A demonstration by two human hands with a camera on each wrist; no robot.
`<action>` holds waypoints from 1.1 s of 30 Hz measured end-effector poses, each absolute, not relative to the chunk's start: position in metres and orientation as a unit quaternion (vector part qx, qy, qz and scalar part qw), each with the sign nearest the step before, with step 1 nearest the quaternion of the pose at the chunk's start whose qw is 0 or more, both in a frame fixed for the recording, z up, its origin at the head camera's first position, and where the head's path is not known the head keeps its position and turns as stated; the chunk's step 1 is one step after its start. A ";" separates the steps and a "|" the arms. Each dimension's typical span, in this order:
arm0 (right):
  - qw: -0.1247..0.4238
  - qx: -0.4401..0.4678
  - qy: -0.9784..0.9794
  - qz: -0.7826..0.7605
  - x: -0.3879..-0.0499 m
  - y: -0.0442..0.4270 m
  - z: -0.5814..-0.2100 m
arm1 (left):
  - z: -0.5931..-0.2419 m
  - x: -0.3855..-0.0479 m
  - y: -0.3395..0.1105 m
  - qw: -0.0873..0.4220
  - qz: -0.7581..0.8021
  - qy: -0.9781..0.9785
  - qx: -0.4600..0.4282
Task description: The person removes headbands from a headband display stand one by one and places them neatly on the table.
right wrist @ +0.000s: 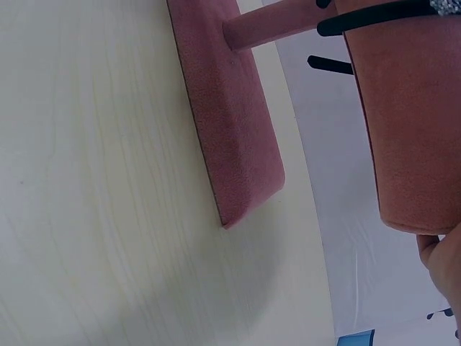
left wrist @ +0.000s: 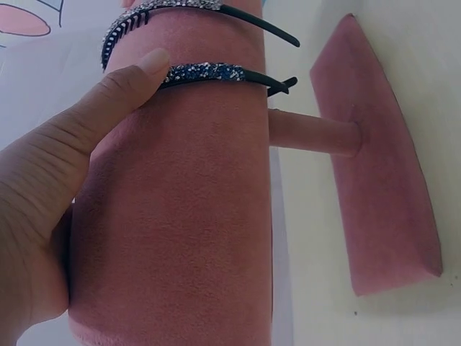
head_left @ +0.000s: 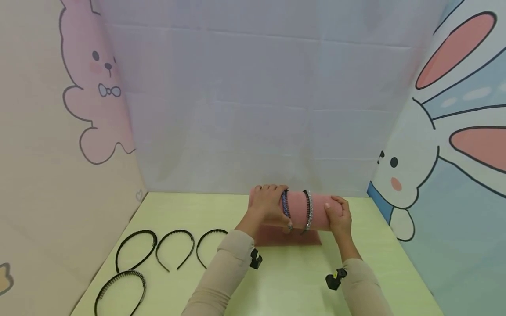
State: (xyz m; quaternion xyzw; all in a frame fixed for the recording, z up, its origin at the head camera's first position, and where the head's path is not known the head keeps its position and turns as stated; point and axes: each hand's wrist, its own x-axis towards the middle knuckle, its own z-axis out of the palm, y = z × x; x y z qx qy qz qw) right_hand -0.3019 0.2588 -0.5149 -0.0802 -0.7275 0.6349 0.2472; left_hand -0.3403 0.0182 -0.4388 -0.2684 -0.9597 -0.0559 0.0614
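Observation:
A pink padded roll (head_left: 297, 210) lies sideways on a post above its flat pink base (left wrist: 382, 173). Two glittery headbands circle it: a blue one (left wrist: 205, 72) toward the left and a silver one (head_left: 309, 210) near the middle. The left hand (head_left: 269, 206) spreads over the roll's left part and grips it, its thumb tip at the blue band in the left wrist view. At the roll's right end, the right hand (head_left: 340, 218) holds on with its fingers round the edge; the right wrist view shows only part of that hand (right wrist: 448, 270).
Several black headbands lie on the pale table (head_left: 292, 281) at the left, including one at the back left (head_left: 155, 241) and one nearer the front (head_left: 144, 289). A pale curtain (head_left: 253, 109) hangs behind; cartoon-printed walls stand on both sides.

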 end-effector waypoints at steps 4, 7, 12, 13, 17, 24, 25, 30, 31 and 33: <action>0.252 -0.077 -0.726 0.636 -0.303 0.258 -0.515 | -0.441 -0.338 0.014 0.080 -0.051 -0.958 -0.269; 0.254 -0.075 -0.730 0.630 -0.303 0.257 -0.516 | -0.441 -0.336 0.010 0.077 -0.050 -0.958 -0.271; 0.256 -0.071 -0.733 0.626 -0.303 0.257 -0.516 | -0.437 -0.335 0.005 0.070 -0.092 -0.956 -0.271; 0.255 -0.071 -0.733 0.627 -0.303 0.257 -0.515 | -0.436 -0.335 0.004 0.071 -0.102 -0.955 -0.270; 0.249 -0.070 -0.734 0.628 -0.303 0.256 -0.515 | -0.440 -0.336 -0.002 0.076 -0.126 -0.953 -0.266; 0.246 -0.089 -0.726 0.636 -0.301 0.260 -0.514 | -0.446 -0.337 -0.012 0.085 -0.148 -0.946 -0.274; 0.246 -0.089 -0.725 0.637 -0.301 0.260 -0.514 | -0.446 -0.337 -0.013 0.084 -0.154 -0.945 -0.274; 0.243 -0.088 -0.726 0.638 -0.300 0.263 -0.516 | -0.447 -0.338 -0.018 0.071 -0.187 -0.941 -0.273; 0.243 -0.089 -0.727 0.636 -0.300 0.263 -0.516 | -0.447 -0.339 -0.019 0.069 -0.193 -0.940 -0.274; 0.243 -0.089 -0.726 0.637 -0.300 0.263 -0.516 | -0.449 -0.340 -0.021 0.069 -0.201 -0.938 -0.275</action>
